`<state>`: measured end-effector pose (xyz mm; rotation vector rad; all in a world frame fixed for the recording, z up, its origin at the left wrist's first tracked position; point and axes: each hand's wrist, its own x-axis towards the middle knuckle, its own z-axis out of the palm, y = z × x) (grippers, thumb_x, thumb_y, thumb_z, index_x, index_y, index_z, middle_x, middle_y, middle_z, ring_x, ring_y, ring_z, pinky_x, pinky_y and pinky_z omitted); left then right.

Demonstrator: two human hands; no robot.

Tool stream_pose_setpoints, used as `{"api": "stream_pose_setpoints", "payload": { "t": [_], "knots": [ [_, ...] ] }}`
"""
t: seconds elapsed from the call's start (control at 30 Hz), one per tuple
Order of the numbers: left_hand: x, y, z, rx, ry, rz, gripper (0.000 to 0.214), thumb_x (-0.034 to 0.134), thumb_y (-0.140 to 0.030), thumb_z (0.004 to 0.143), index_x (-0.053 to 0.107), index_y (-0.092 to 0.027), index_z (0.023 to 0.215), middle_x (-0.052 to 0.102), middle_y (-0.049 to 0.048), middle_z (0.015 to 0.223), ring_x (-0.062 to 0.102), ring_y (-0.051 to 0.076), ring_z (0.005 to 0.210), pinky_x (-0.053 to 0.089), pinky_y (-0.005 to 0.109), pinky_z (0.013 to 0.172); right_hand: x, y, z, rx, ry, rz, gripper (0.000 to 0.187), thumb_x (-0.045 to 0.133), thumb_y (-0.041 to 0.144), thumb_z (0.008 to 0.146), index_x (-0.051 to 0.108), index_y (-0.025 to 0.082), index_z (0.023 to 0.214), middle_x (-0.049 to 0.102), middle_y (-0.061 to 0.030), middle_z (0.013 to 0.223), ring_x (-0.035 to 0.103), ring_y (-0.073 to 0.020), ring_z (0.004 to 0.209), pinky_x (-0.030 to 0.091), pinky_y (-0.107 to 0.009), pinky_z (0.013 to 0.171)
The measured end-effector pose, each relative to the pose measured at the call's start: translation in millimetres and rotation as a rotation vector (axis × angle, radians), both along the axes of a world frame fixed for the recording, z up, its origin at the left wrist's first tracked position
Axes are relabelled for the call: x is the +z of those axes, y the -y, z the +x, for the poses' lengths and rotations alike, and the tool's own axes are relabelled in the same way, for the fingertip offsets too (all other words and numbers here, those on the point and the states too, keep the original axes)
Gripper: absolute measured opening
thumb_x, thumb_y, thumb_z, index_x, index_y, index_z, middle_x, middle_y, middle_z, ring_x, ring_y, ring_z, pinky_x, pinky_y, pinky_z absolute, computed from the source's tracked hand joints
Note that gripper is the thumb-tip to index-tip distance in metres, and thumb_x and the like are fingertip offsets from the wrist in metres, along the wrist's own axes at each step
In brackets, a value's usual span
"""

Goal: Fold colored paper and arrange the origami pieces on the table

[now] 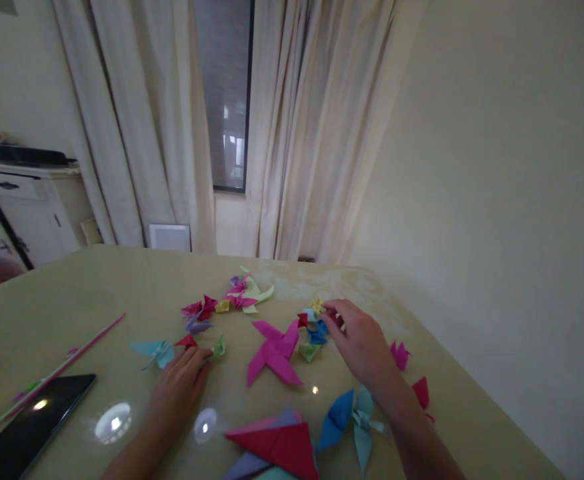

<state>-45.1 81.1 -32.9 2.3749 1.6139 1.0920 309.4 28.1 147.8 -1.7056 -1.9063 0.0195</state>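
My left hand [179, 387] lies flat on the table, fingers stretched out. Its fingertips touch a small green folded paper piece [217, 349] and sit next to a red piece [186, 342]. My right hand [359, 343] reaches toward a cluster of small folded pieces [313, 327] in blue, yellow, red and green. Its fingers are curled and pinched at the cluster; what they hold is hidden. A large magenta paper pinwheel [275, 353] lies between my two hands.
Several more origami pieces are scattered: a light blue crane [153, 351], a pink and pale green group [246, 293], a blue bird [352, 420], a red folded sheet [282, 445]. A dark tablet [29, 427] and a pink stick [57, 370] lie left. The table [97, 287] ends at the wall on the right.
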Motion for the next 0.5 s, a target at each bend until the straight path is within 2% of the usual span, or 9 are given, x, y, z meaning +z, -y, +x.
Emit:
{"api": "stream_pose_setpoints", "payload": {
  "t": [0.13, 0.27, 0.4, 0.5],
  "knots": [
    [14.8, 11.5, 9.4, -0.132, 0.082, 0.074, 0.033, 0.048, -0.046, 0.107, 0.073, -0.027, 0.097, 0.077, 0.0058, 0.095, 0.072, 0.024, 0.091, 0.058, 0.036, 0.083, -2.4, 12.3, -39.6, 0.212, 0.010, -0.090, 0.019, 0.057, 0.024, 0.106, 0.071, 0.021, 0.118, 0.075, -0.0080, 0.116, 0.071, -0.0218, 0.106, 0.052, -0.032, 0.093],
    [31.0, 40.2, 33.1, -0.332, 0.062, 0.150, 0.021, 0.054, -0.034, 0.108, 0.074, -0.028, 0.107, 0.077, 0.0046, 0.101, 0.072, 0.020, 0.095, 0.057, 0.031, 0.087, -22.4, 20.6, -77.2, 0.457, 0.082, -0.157, 0.024, 0.062, 0.031, 0.106, 0.068, 0.022, 0.127, 0.072, -0.0072, 0.125, 0.068, -0.0213, 0.112, 0.051, -0.029, 0.093],
    [32.4, 61.6, 47.4, -0.421, 0.075, 0.178, 0.021, 0.053, -0.023, 0.108, 0.073, -0.028, 0.115, 0.077, 0.0056, 0.104, 0.072, 0.019, 0.096, 0.058, 0.029, 0.088, -42.9, 22.6, -94.0, 0.479, 0.259, -0.203, 0.012, 0.059, 0.025, 0.106, 0.070, 0.021, 0.109, 0.073, -0.0045, 0.107, 0.069, -0.0193, 0.093, 0.049, -0.027, 0.076],
    [25.8, 64.6, 49.0, -0.434, 0.108, 0.206, 0.022, 0.054, -0.020, 0.107, 0.071, -0.028, 0.117, 0.077, 0.0061, 0.104, 0.073, 0.019, 0.096, 0.059, 0.029, 0.087, -47.5, 21.3, -94.2, 0.471, 0.301, -0.206, 0.012, 0.058, 0.022, 0.106, 0.070, 0.021, 0.105, 0.073, -0.0042, 0.104, 0.068, -0.0186, 0.090, 0.046, -0.026, 0.072]
  ]
}}
